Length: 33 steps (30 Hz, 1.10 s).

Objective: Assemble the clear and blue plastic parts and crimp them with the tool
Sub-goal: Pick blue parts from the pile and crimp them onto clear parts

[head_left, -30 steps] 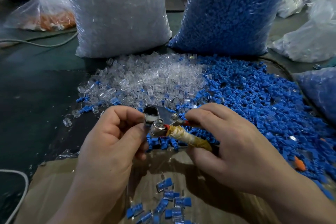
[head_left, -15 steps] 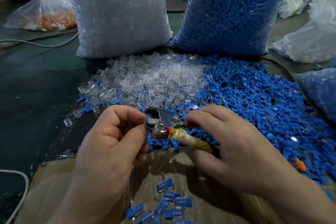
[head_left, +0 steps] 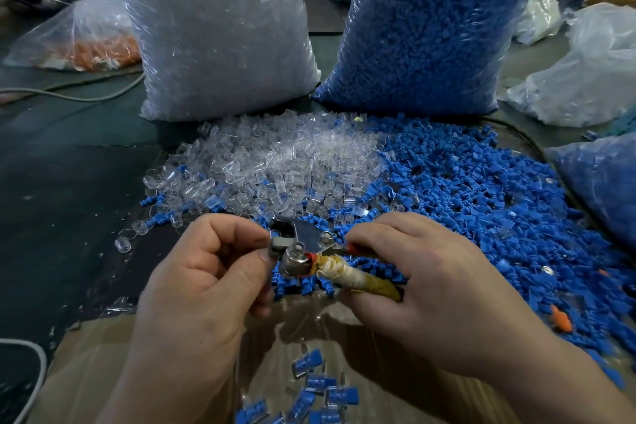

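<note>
- Right hand is wrapped around the taped handles of the crimping tool, squeezing them together as far as I can tell, so that grip is pressed shut on the tool.
- Left hand is curled up at the tool's metal head, thumb and fingers pinched at the jaw end. Probably holding a part in there, but the part itself is hidden, so can't say for sure.
- My read: mid-crimp on one piece.
- Done so far: a small bunch of finished pieces, blue joined to clear, sits on the cardboard right below the two hands. Only a dozen or so that I can see; the bottom edge cuts the pile off.
- Left to do: tons. Just beyond the tool there's a loose heap of clear parts, and past the right hand a big spread of blue parts across the surface.
- Further back, a full bag of clear parts and a full bag of blue parts haven't even been emptied yet.
- So honestly, barely started compared to what's waiting.
</note>
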Available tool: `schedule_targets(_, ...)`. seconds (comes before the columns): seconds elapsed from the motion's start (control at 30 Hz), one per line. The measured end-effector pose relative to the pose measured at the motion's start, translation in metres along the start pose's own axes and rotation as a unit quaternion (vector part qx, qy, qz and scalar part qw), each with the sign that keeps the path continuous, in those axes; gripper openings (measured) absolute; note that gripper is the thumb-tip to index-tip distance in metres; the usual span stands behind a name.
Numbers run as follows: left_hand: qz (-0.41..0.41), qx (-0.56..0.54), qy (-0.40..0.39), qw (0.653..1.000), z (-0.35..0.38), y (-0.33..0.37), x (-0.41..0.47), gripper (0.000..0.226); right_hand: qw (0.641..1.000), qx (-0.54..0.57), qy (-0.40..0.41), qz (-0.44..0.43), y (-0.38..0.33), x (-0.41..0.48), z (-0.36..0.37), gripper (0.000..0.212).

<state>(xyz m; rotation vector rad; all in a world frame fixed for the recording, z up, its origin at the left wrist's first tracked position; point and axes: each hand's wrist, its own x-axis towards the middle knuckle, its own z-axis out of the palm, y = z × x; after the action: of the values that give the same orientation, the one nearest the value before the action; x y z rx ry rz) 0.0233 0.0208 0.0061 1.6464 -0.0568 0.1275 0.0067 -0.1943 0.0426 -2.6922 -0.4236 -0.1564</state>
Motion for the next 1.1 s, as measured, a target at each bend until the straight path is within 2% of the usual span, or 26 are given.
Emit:
schedule_targets(0.17,-0.062,0.028,0.018,0.998,-0.002,0.001,0.003,0.029,0.998,-0.044,0.014,0.042,0.009,0.002,0.001,0.051)
schedule_targets(0.33,-0.132,0.033,-0.045,0.990,0.009,0.009,-0.002,0.032,0.985,-0.155,-0.004,0.073,0.013,0.014,0.007,0.061)
schedule_targets(0.5,-0.150,0.055,-0.035,0.986,0.017,0.013,-0.004,0.035,0.983,-0.155,-0.029,0.092,0.019,0.021,0.010,0.060)
schedule_targets(0.6,-0.145,0.063,-0.027,0.987,0.020,0.013,-0.005,0.033,0.988,-0.138,0.030,0.064,0.011,0.016,0.011,0.054)
schedule_targets(0.67,-0.138,0.066,-0.025,0.988,0.021,0.012,-0.008,0.031,0.993,-0.092,0.079,0.005,-0.005,0.012,0.013,0.041)
schedule_targets(0.77,-0.096,0.089,-0.040,0.991,0.022,0.013,-0.012,0.027,0.989,-0.076,0.083,-0.092,-0.019,0.009,0.022,0.023)
schedule_targets(0.87,-0.041,0.121,-0.054,0.990,0.021,0.015,-0.016,0.026,0.987,-0.089,0.085,-0.101,-0.019,0.009,0.024,0.010)
schedule_targets(0.97,-0.023,0.106,-0.065,0.992,0.021,0.023,-0.018,0.010,0.990,-0.066,0.089,-0.092,-0.019,0.007,0.022,0.020)
schedule_targets(1.0,-0.026,0.093,-0.062,0.993,0.021,0.025,-0.018,0.010,0.989,-0.059,0.092,-0.097,-0.019,0.006,0.022,0.026)
schedule_targets(1.1,-0.054,0.077,-0.056,0.994,0.013,0.026,-0.014,0.035,0.988,-0.046,0.099,-0.107,-0.021,0.004,0.018,0.026)
